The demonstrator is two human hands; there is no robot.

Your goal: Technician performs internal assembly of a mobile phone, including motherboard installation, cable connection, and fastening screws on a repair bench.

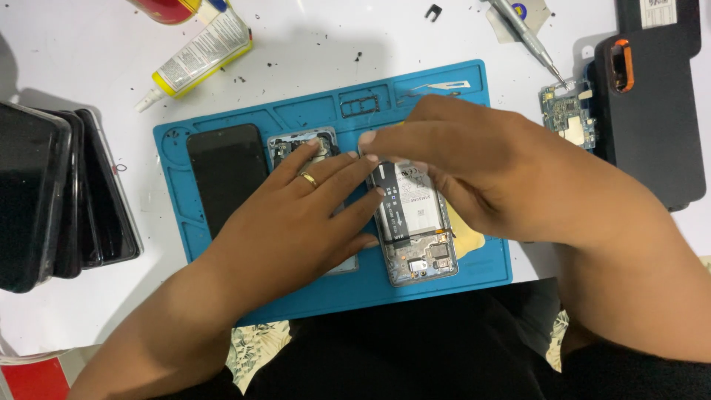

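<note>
An opened phone (416,222) with its battery and boards bare lies upright on the blue work mat (326,292). My left hand (307,211), a ring on one finger, lies flat with fingers spread. It covers a second phone shell (285,146) and its fingertips touch the opened phone's left edge. My right hand (474,167) reaches in from the right, with thumb and finger pinched at the opened phone's top left corner. What they pinch is hidden. A yellow piece (466,238) shows under this hand.
A black phone screen (226,178) lies on the mat's left part, a thin blade (444,87) at its top. A glue tube (200,55), stacked dark phones (52,192), a circuit board (566,111), a metal-tipped tool (526,33) and a black case (652,111) surround the mat.
</note>
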